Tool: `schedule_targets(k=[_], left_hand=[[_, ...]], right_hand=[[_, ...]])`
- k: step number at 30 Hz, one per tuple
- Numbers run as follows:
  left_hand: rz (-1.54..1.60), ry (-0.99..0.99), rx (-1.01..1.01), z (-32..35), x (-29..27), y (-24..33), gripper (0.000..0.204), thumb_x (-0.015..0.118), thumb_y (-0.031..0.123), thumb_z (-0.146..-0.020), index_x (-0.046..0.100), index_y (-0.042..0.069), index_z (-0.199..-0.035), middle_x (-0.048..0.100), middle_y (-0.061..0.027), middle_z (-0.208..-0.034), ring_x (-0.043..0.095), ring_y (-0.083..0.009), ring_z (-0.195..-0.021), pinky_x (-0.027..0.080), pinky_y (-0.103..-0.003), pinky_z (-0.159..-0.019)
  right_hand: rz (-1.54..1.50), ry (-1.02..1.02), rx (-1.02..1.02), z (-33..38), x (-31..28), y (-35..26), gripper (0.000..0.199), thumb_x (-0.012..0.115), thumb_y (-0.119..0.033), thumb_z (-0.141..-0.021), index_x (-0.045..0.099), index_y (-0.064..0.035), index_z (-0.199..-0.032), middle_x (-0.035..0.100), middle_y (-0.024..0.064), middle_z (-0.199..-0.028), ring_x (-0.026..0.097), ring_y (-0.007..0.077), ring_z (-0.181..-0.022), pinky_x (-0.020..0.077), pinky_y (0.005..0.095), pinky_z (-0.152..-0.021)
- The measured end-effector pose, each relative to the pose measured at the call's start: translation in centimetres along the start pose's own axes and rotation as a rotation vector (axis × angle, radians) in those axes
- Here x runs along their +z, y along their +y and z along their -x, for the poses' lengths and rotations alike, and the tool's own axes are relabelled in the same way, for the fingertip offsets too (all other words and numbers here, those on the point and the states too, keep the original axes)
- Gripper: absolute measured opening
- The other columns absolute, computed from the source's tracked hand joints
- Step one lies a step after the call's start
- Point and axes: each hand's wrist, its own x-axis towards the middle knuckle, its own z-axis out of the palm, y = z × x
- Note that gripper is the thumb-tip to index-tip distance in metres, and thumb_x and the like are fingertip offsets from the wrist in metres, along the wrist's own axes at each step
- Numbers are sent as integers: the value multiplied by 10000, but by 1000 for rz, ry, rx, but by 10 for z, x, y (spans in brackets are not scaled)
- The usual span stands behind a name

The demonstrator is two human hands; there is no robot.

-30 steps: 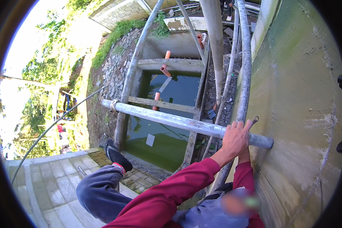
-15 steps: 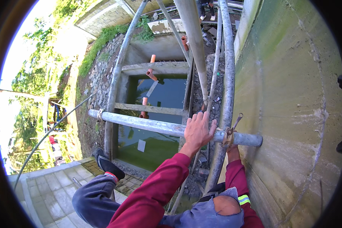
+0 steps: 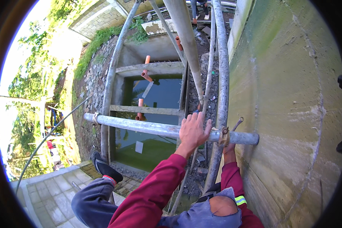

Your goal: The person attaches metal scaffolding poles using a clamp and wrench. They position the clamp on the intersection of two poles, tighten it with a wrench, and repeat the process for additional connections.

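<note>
My left hand lies over a horizontal galvanised scaffold pipe, its fingers bent across the far side and the thumb apart. Just right of it, a rusty coupler joins this pipe to an upright scaffold tube. A thin metal bar with a ring-shaped end, like a spanner, sticks up beside the coupler. My right hand reaches up from below, close under the coupler. Pipe and coupler hide its fingers, so what it holds does not show.
Below lies a concrete tank with green water, crossbeams and orange pipe fittings. A mossy concrete wall rises close on the right. My shoe hangs above paving. Another person stands at the far end.
The view has shifted slightly, so the scaffold and tank sit a little further left. Both hands keep their places at the pipe. More of the far person shows, with a hand reaching low.
</note>
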Motion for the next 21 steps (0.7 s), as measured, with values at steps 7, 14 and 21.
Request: schedule_targets(k=[7, 14, 21], left_hand=[[39, 11, 47, -8, 5, 17, 317, 582, 375, -943, 569, 63, -997, 621, -134, -958, 607, -326, -966, 440, -457, -833], [19, 18, 44, -5, 2, 6, 298, 579, 356, -941, 571, 62, -987, 619, -133, -941, 610, -322, -955, 440, -457, -826], [25, -11, 33, -6, 2, 11, 297, 584, 361, -939, 574, 66, -972, 616, -130, -925, 611, -314, -949, 439, -451, -819]], right_hand=[[-324, -410, 248, -28, -13, -25, 384, 451, -410, -1007, 658, -87, -991, 693, 91, -911, 684, 249, -778, 594, 446, -701], [-386, -462, 309, -16, 18, -25, 313, 527, -387, -956, 669, -108, -954, 700, 82, -877, 685, 267, -783, 590, 441, -729], [-228, -404, 131, -18, 1, -21, 314, 528, -399, -970, 677, -125, -1015, 713, 80, -941, 691, 273, -837, 593, 439, -791]])
